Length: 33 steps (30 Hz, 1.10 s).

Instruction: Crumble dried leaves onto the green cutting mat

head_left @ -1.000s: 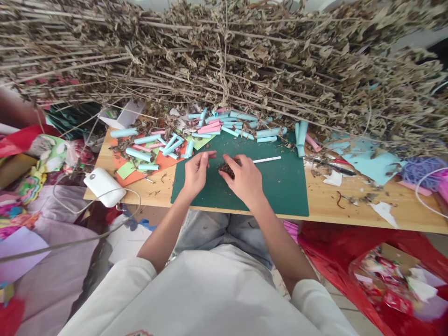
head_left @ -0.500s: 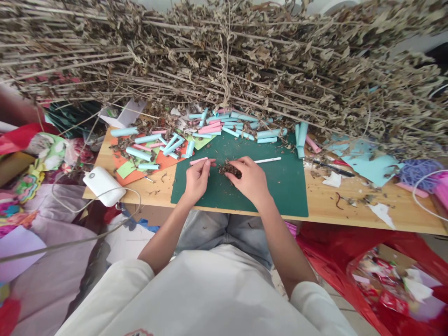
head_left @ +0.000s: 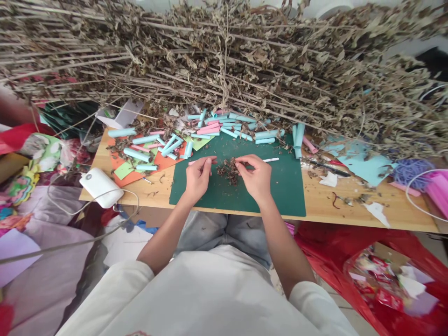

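Note:
Just left of a small heap of crumbled dried leaves (head_left: 229, 171), my left hand (head_left: 198, 176) is closed around a thin pink paper tube (head_left: 191, 163). Most of that tube is hidden by the fingers. At the heap's right edge, the thumb and fingertips of my right hand (head_left: 255, 175) pinch a bit of the leaves. The heap lies loose on a dark green mat (head_left: 287, 191). A slim white stick (head_left: 271, 159) rests on the mat, partly behind my right hand.
Several blue rolled paper tubes (head_left: 137, 154) and pink ones lie along the back. A large bundle of dried stalks (head_left: 224, 60) spans the far side. A white power bank (head_left: 101, 186) with a cable sits left. A red bag (head_left: 325, 252) of scraps hangs low right.
My right hand has drawn back slightly right from the leaf heap, uncovering it; the leaves now lie spread on the mat. My left hand still holds the pink tube, lowered a little.

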{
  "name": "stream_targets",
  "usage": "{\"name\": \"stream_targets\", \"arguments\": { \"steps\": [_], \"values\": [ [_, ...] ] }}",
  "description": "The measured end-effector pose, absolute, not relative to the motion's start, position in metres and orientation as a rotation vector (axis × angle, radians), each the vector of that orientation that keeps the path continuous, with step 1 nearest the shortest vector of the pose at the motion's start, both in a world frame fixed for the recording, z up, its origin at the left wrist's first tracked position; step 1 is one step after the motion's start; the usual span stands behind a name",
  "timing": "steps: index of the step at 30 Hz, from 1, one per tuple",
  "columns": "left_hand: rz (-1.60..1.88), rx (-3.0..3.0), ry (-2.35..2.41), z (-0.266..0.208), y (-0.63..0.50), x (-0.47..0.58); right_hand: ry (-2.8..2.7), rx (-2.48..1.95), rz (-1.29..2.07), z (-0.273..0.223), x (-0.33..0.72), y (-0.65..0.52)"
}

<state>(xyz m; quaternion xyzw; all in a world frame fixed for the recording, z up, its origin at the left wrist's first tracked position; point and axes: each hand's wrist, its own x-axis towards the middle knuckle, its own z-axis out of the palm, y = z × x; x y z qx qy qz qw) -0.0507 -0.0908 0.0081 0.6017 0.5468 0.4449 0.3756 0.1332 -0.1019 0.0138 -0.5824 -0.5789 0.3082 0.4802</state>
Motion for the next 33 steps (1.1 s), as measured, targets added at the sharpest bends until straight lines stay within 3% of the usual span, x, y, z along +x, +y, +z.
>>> {"name": "stream_targets", "arguments": {
  "steps": [7, 16, 24, 33],
  "values": [
    [1.224, 1.093, 1.066, 0.025, -0.083, -0.018, -1.244, -1.383, 0.829, 0.016, 0.127, -0.099],
    [0.957, 0.614, 0.865, 0.029, -0.073, 0.019, -1.836, -1.409, 0.509, 0.053, 0.126, -0.117],
    [0.928, 0.513, 0.807, 0.02, -0.079, 0.027, -1.845, -1.453, 0.293, 0.065, 0.128, -0.093],
    [1.16, 0.845, 0.877, 0.047, -0.079, 0.038, -2.035, -1.423, 0.392, 0.045, 0.097, -0.081]
  ]
}}
